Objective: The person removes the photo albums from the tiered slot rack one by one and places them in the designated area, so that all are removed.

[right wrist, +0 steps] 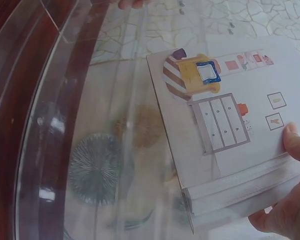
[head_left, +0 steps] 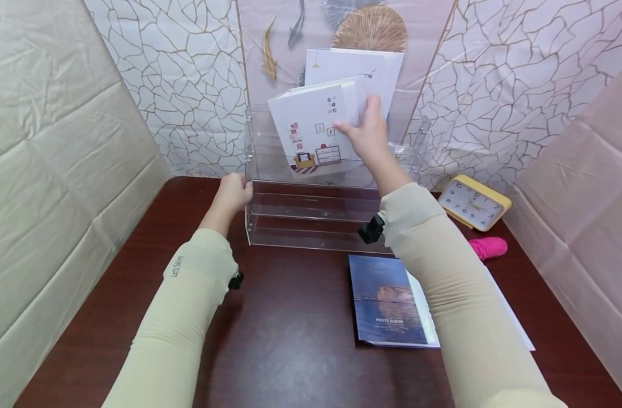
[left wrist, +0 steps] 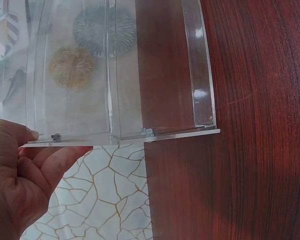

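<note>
A clear acrylic rack (head_left: 311,214) with several tiers stands at the back of the table. My left hand (head_left: 231,195) pinches its left side panel; in the left wrist view the thumb is inside the panel (left wrist: 125,139) and the fingers outside. In my right hand (head_left: 369,139) is a white album (head_left: 303,127) with furniture drawings, gripped at its right edge and tilted left, over the rack's upper tier. The right wrist view shows the thumb on the cover and the thick page edges (right wrist: 240,185). A second white album (head_left: 336,62) shows behind it, partly hidden.
A blue photo album (head_left: 387,300) lies on the table before the rack. Something flat and white (head_left: 517,323) pokes out from under the right forearm. At the right are a yellow clock (head_left: 476,203) and a bright pink object (head_left: 488,247). Fabric-covered walls (head_left: 581,187) enclose the table.
</note>
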A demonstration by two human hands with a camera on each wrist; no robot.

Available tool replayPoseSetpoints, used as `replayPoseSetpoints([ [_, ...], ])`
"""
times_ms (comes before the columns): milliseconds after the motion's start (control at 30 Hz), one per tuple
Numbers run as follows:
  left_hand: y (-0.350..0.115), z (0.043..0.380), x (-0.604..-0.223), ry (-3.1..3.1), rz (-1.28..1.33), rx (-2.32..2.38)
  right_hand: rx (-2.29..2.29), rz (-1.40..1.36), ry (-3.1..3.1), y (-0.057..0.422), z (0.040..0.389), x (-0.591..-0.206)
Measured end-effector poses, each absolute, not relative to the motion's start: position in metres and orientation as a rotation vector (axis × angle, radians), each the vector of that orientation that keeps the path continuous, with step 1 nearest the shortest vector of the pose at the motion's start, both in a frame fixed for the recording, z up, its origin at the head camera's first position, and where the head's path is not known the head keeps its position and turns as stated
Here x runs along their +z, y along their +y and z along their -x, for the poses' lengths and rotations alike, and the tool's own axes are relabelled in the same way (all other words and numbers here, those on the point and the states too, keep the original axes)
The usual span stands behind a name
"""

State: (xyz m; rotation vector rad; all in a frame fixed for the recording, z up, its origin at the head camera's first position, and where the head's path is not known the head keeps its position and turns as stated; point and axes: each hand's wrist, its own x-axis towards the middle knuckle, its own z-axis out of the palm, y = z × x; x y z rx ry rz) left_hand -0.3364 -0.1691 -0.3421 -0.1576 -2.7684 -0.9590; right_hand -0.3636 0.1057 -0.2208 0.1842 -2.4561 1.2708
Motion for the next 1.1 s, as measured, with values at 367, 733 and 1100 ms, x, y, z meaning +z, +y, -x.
replayPoseSetpoints([
  [367,-0.172,0.335,-0.343,-2.774,0.144,-0.955,1.375,-0.199,-2.349,0.118,0.365,-0.210],
  [733,-0.170,0.336,-0.343,-2.774,0.136,-0.984,1.428,-0.184,-2.331,0.128,0.361,-0.202],
  [1100,-0.170,0.338,-0.342,-2.771,0.153,-0.948,1.495,-0.185,-2.291,0.136,0.360,-0.195],
])
